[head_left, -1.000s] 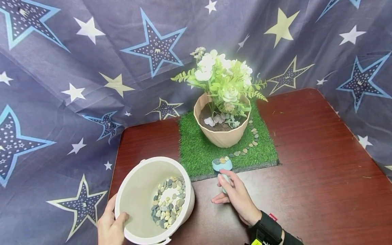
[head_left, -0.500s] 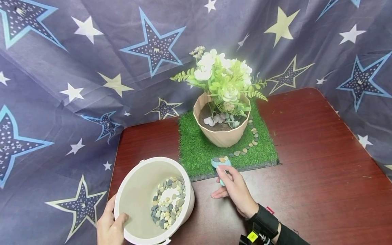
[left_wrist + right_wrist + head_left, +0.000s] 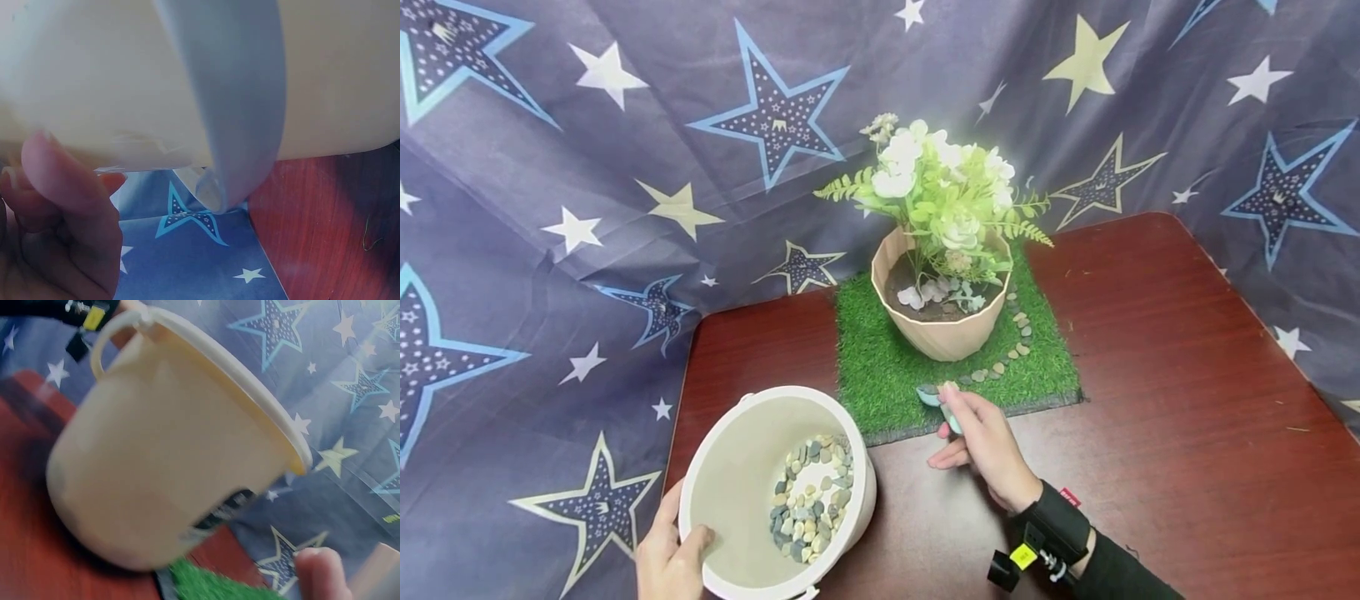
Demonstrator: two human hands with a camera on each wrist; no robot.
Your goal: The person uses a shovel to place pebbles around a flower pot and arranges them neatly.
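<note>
My left hand [image 3: 672,554] grips the rim of a white bucket [image 3: 730,475], tilted so its opening faces me. Several grey and cream pebbles [image 3: 808,521] lie inside on its bottom. My right hand [image 3: 988,437] holds a small light-blue scoop [image 3: 928,397] by its handle, at the front edge of a green artificial grass mat [image 3: 880,383]. A grey pebble shows in the scoop, and my fingers hide part of its bowl. Just beyond, a curved row of pebbles [image 3: 997,367] runs along the mat around a flowerpot [image 3: 951,337].
White flowers with green leaves [image 3: 951,187] rise from the soil-filled pot. Everything stands on a reddish-brown table [image 3: 1157,358]. A star-printed cloth [image 3: 760,208] hangs behind and to the left, close to the table edge. The bucket's handle [image 3: 106,344] hangs at its side.
My right hand has moved slightly forward over the mat's edge, its fingertips now up at the scoop's bowl, which has turned. The left hand and bucket stay nearly in place.
</note>
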